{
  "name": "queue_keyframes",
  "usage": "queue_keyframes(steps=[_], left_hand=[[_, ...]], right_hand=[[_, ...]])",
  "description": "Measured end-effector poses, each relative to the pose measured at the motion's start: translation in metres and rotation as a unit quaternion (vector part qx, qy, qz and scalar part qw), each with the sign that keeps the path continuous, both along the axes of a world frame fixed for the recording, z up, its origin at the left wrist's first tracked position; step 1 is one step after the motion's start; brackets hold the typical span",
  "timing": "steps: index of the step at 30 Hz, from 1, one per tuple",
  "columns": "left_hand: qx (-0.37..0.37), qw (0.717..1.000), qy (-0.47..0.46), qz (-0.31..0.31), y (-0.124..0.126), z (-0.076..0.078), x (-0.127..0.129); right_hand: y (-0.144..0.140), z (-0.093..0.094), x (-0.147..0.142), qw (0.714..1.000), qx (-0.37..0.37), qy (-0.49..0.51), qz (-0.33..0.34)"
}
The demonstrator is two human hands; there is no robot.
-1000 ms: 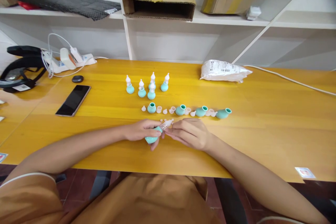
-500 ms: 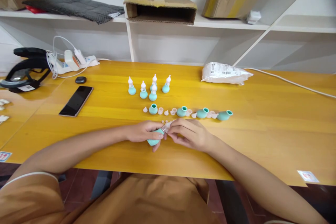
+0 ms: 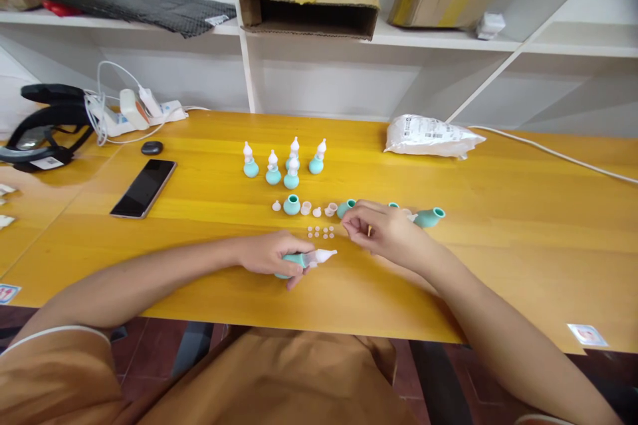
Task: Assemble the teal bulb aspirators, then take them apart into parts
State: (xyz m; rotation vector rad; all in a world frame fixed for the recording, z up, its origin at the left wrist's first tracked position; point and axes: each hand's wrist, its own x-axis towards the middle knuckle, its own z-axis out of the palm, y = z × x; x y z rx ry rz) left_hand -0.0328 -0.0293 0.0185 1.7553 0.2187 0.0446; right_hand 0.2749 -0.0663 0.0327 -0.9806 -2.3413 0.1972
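Note:
My left hand [image 3: 266,254] grips a teal rubber bulb with a clear nozzle and pale tip [image 3: 312,257], lying sideways just above the yellow table [image 3: 498,265]. My right hand [image 3: 386,229] hovers over the row of loose teal bulbs [image 3: 292,204] and small pale caps [image 3: 306,208], fingers curled near one bulb [image 3: 345,208]; whether it holds anything I cannot see. Several tiny pale discs [image 3: 320,232] lie between the hands. Further back stand several assembled bulbs with tips [image 3: 292,172].
A black phone [image 3: 143,188] and a small dark case [image 3: 151,147] lie at the left, beside a power strip with cables [image 3: 130,111] and a black headset [image 3: 42,123]. A white plastic packet [image 3: 431,136] sits at the back right. Shelves behind hold cardboard boxes [image 3: 306,5].
My right hand has let go of the nozzle and moved up and right to the row of loose parts. The left hand still holds the bulb, its tip now fitted and exposed.

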Motion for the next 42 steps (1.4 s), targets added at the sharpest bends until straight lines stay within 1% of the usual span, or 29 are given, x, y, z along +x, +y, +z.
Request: queue_keyframes(steps=[3,6,9,13,19,24,27,30,32,35,38,40,42], left_hand=[[0.047,0.999,0.016,-0.016,-0.002,0.004,0.001],[0.086,0.996,0.025,-0.018,-0.004,0.006,0.002],[0.088,0.996,0.024,-0.018,-0.005,0.007,0.003],[0.093,0.995,0.031,-0.016,-0.005,0.006,0.003],[0.138,0.99,0.04,-0.006,-0.004,0.003,0.003],[0.153,0.987,0.043,-0.007,-0.005,0.003,0.003],[0.152,0.988,0.039,-0.005,-0.005,0.002,0.003],[0.16,0.986,0.038,0.001,-0.005,0.001,0.003],[0.148,0.988,0.033,0.003,-0.005,0.001,0.002],[0.083,0.996,0.015,0.001,-0.004,-0.002,0.001],[0.014,1.0,-0.007,0.012,-0.004,-0.005,-0.001],[-0.012,0.999,-0.018,0.024,-0.004,-0.006,-0.002],[-0.03,0.999,-0.027,0.029,-0.004,-0.007,-0.002]], right_hand=[[0.005,-0.012,0.001,0.997,-0.01,-0.081,-0.003],[0.003,-0.019,-0.001,0.993,0.02,-0.119,-0.009],[-0.002,-0.02,-0.003,0.987,0.04,-0.156,-0.012],[-0.006,-0.018,-0.005,0.982,0.037,-0.187,-0.019],[-0.007,-0.022,-0.01,0.957,0.054,-0.275,-0.07],[-0.002,-0.029,-0.011,0.947,0.037,-0.304,-0.092],[-0.001,-0.031,-0.009,0.953,0.045,-0.288,-0.086],[-0.004,-0.027,-0.003,0.958,0.079,-0.267,-0.063],[-0.007,-0.022,0.002,0.963,0.114,-0.237,-0.054],[-0.013,-0.015,0.006,0.975,0.181,-0.126,-0.04],[-0.017,-0.015,0.002,0.979,0.201,-0.026,0.005],[-0.019,-0.016,-0.005,0.978,0.202,-0.011,0.053],[-0.02,-0.018,-0.015,0.975,0.203,-0.03,0.085]])
